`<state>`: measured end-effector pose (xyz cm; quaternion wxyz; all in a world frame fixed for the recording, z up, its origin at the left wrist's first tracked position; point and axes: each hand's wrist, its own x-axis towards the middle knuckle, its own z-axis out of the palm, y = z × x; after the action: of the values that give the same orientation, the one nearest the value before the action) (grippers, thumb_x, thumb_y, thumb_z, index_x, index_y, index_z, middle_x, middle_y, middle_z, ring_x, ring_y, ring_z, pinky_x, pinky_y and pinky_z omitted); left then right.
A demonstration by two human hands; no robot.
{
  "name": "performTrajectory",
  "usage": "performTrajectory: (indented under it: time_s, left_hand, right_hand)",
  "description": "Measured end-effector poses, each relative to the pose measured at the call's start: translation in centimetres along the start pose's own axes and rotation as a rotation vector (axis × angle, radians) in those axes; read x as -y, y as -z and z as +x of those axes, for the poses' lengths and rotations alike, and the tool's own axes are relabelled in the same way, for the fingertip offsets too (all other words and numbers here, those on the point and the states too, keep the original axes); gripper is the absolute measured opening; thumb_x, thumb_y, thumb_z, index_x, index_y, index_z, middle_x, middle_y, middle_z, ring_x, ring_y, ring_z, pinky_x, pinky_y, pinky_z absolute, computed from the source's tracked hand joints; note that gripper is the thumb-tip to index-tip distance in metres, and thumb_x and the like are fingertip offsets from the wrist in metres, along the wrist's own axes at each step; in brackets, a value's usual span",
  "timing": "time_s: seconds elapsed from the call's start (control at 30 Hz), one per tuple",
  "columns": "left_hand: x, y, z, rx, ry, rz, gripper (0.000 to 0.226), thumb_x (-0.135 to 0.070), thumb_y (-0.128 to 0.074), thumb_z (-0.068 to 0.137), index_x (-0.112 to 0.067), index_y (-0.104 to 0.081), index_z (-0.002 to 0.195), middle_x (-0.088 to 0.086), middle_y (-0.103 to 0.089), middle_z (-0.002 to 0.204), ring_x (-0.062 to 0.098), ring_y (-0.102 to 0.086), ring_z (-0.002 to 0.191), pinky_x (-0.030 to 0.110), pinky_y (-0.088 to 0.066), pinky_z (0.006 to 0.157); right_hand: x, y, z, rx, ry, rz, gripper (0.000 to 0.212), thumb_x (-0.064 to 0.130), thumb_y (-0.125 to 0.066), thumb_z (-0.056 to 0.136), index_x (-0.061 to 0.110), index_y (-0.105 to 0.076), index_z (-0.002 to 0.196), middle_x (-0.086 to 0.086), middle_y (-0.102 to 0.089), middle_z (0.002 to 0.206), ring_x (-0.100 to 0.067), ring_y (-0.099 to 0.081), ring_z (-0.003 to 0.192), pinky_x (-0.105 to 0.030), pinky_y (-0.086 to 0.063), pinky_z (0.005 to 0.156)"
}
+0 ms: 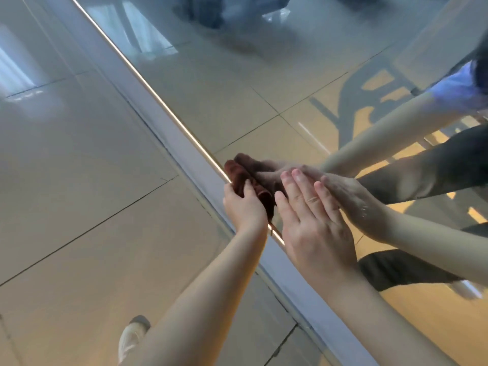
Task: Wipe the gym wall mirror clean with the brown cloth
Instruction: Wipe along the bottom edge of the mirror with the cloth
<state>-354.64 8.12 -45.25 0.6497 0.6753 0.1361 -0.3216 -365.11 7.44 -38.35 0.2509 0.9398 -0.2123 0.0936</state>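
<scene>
To your left lies the floor (79, 180), laid in large, glossy beige tiles with thin dark joints, and it catches pale window light. Low in your view, the toe of a light-coloured shoe (132, 336) stands on it.

A flat, pale frame strip (171, 133) runs diagonally from upper left to lower right where the floor meets the glass. A thin bright gold line marks its inner edge.

Your left hand (244, 207) reaches to that edge and grips the brown cloth (237, 171), with the fingers curled over it. The cloth is dark reddish-brown, soft and nappy. It is bunched into thick rolled folds and pressed against the bottom edge of the mirror (264, 75), touching the gold line. Its own reflection doubles it just beyond the edge.

Just beside it, your right hand (314, 228) lies flat on the glass with the fingers straight and close together. It holds nothing, and its fingertips meet their reflection.

The mirror surface is smooth and slightly hazy. It shows the same beige tiles, blurred dark shapes near the top, and on the right your reflected forearms, a blue sleeve and dark clothing.
</scene>
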Motion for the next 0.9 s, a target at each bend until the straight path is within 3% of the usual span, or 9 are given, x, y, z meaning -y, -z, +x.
performTrajectory:
  time_s: [0.07,0.2,0.3,0.43,0.5,0.6,0.67,0.73,0.9]
  left_hand:
    - [-1.2,0.2,3.1,-0.029,0.065,-0.009,0.006,-0.026,-0.05,0.104,-0.021,-0.051,0.1,0.007,-0.061,0.114,0.022,-0.061,0.097,0.03,-0.046,0.079]
    - [-2.4,1.1,6.1,0.0,0.135,0.008,0.006,-0.025,-0.048,0.105,-0.02,-0.048,0.106,-0.003,-0.058,0.09,0.017,-0.059,0.081,0.026,-0.044,0.064]
    - [-1.7,1.1,5.6,0.008,0.102,0.041,0.008,-0.027,-0.05,0.104,-0.02,-0.05,0.1,0.004,-0.064,0.102,0.023,-0.062,0.091,0.035,-0.053,0.084]
    - [-2.4,1.1,3.6,0.058,0.054,-0.002,0.019,-0.023,-0.052,0.103,-0.022,-0.05,0.085,0.002,-0.064,0.095,0.01,-0.06,0.079,0.017,-0.042,0.061]
    - [-3.8,0.9,4.5,0.018,0.013,-0.028,0.014,-0.022,-0.052,0.103,-0.022,-0.052,0.089,0.007,-0.063,0.106,0.013,-0.061,0.086,0.019,-0.044,0.069]
    - [-5.9,0.8,7.4,-0.034,-0.054,-0.029,0.006,-0.023,-0.05,0.103,-0.02,-0.054,0.104,0.01,-0.06,0.117,0.02,-0.062,0.101,0.035,-0.05,0.092]
    - [-6.8,1.0,9.2,-0.047,-0.033,-0.017,0.008,-0.025,-0.049,0.104,-0.021,-0.054,0.108,0.008,-0.059,0.118,0.02,-0.061,0.102,0.038,-0.05,0.096]
    - [-7.1,1.4,10.8,-0.042,0.03,-0.013,0.008,-0.027,-0.048,0.104,-0.022,-0.053,0.108,0.006,-0.059,0.117,0.019,-0.061,0.099,0.035,-0.049,0.088]
    - [-7.9,2.0,12.8,0.003,0.165,-0.001,0.006,-0.025,-0.047,0.106,-0.02,-0.049,0.107,-0.004,-0.056,0.089,0.014,-0.058,0.081,0.03,-0.047,0.072]
  right_hand:
    - [0.3,-0.3,1.0,-0.013,0.004,0.002,0.043,0.011,-0.048,0.093,0.002,-0.057,0.134,-0.019,-0.042,0.15,-0.029,-0.035,0.143,-0.04,-0.01,0.122]
    - [1.0,-0.8,2.5,-0.006,0.008,-0.002,0.044,0.009,-0.047,0.093,0.001,-0.056,0.135,-0.02,-0.041,0.15,-0.03,-0.031,0.144,-0.039,-0.007,0.122]
    - [1.4,-0.9,3.4,0.009,0.024,-0.011,0.045,0.01,-0.045,0.092,0.001,-0.056,0.135,-0.02,-0.041,0.15,-0.03,-0.032,0.143,-0.041,-0.008,0.121]
    - [1.9,-1.0,5.0,0.008,0.032,-0.02,0.045,0.01,-0.042,0.092,0.001,-0.056,0.134,-0.021,-0.041,0.149,-0.03,-0.032,0.143,-0.04,-0.007,0.121]
    - [2.1,-1.0,5.9,0.008,0.033,-0.012,0.045,0.009,-0.04,0.093,0.0,-0.056,0.134,-0.021,-0.041,0.149,-0.031,-0.031,0.143,-0.04,-0.007,0.121]
    - [2.4,-1.2,7.1,0.012,0.034,-0.02,0.045,0.009,-0.042,0.094,0.0,-0.054,0.136,-0.021,-0.04,0.15,-0.031,-0.032,0.144,-0.04,-0.008,0.121]
    - [2.6,-1.3,7.8,0.014,0.031,-0.027,0.045,0.009,-0.045,0.094,-0.001,-0.053,0.137,-0.021,-0.039,0.151,-0.031,-0.03,0.144,-0.039,-0.008,0.122]
    - [2.8,-1.3,8.3,0.017,0.029,-0.03,0.047,0.01,-0.045,0.093,-0.001,-0.052,0.138,-0.021,-0.039,0.151,-0.031,-0.029,0.144,-0.04,-0.008,0.122]
    - [2.9,-1.1,9.6,0.038,0.039,-0.048,0.051,0.01,-0.051,0.092,-0.002,-0.047,0.141,-0.021,-0.038,0.151,-0.031,-0.029,0.144,-0.039,-0.008,0.122]
